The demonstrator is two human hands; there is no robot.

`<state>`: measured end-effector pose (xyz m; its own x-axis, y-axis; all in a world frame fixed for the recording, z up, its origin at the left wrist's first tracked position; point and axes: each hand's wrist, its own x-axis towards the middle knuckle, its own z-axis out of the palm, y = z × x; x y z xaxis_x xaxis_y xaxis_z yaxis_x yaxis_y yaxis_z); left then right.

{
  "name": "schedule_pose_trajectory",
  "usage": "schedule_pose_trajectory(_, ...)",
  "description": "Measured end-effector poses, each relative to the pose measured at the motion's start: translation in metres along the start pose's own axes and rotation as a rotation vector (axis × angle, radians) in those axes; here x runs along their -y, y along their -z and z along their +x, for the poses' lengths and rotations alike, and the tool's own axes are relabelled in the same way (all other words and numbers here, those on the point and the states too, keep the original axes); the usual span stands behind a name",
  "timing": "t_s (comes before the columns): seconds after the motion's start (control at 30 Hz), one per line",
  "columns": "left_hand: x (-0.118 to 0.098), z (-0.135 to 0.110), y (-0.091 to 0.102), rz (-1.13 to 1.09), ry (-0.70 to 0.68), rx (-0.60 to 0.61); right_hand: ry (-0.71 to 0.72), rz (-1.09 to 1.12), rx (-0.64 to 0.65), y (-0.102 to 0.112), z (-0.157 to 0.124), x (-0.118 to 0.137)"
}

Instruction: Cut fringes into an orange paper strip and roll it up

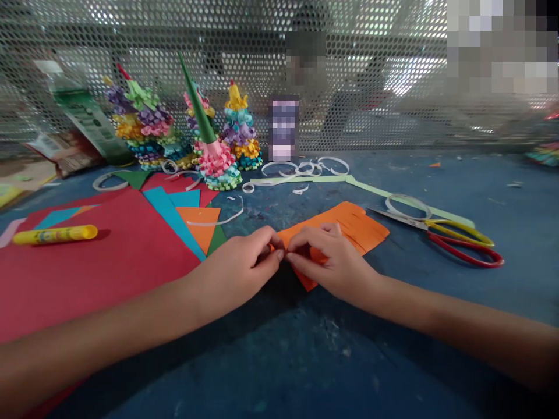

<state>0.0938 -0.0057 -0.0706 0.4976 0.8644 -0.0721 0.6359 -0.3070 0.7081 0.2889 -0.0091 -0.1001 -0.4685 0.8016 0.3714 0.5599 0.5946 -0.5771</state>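
An orange paper strip (345,224) with slits cut along it lies slanting on the blue table. My left hand (253,256) pinches the strip's left end, thumb and forefinger pressed together. Right beside it, my right hand (329,256) pinches the same end, its fingertips nearly touching the left ones. What the fingertips do to the paper edge is partly hidden. Scissors (437,230) with yellow and red handles rest just right of the strip, blades pointing toward it.
Red paper sheets (117,256) cover the left side, with a yellow glue tube or marker (55,234) on top. Curled-paper cones (216,163) stand at the back beside a green bottle (87,110). White paper curls (305,169) and a pale green strip (393,195) lie behind the orange paper.
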Motion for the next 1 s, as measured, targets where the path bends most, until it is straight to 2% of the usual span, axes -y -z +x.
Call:
schedule_pose_trajectory(0.1, -0.0014, -0.0020, -0.0003, 0.088, -0.052, -0.003, -0.031, 0.022, 0.026, 0.0008, 0.0017, -0.0007)
schedule_pose_trajectory(0.17, -0.0007, -0.0016, -0.0008, 0.074, -0.032, 0.003, -0.023, 0.023, 0.037, 0.0009, 0.0018, -0.0006)
schedule_pose_trajectory(0.27, 0.0025, 0.0009, -0.0020, -0.025, 0.042, 0.012, -0.002, 0.009, 0.044, 0.0000, 0.0008, -0.0001)
schedule_pose_trajectory(0.43, 0.0054, 0.0036, -0.0029, -0.193, 0.141, 0.094, 0.005, -0.006, 0.056, -0.0002, -0.0003, 0.0015)
schedule_pose_trajectory(0.57, 0.0018, 0.0009, -0.0016, -0.044, 0.061, 0.020, -0.030, 0.028, 0.046, 0.0010, 0.0015, 0.0019)
schedule_pose_trajectory(0.73, 0.0009, -0.0013, -0.0002, 0.077, -0.005, 0.035, -0.040, 0.054, 0.029, 0.0009, 0.0031, 0.0001)
schedule_pose_trajectory(0.93, 0.0064, 0.0034, -0.0010, -0.175, 0.074, 0.060, 0.002, 0.034, 0.019, 0.0011, 0.0009, 0.0012)
schedule_pose_trajectory(1.0, 0.0055, 0.0036, -0.0007, -0.192, 0.086, 0.080, 0.014, 0.018, 0.025, 0.0010, 0.0003, 0.0015)
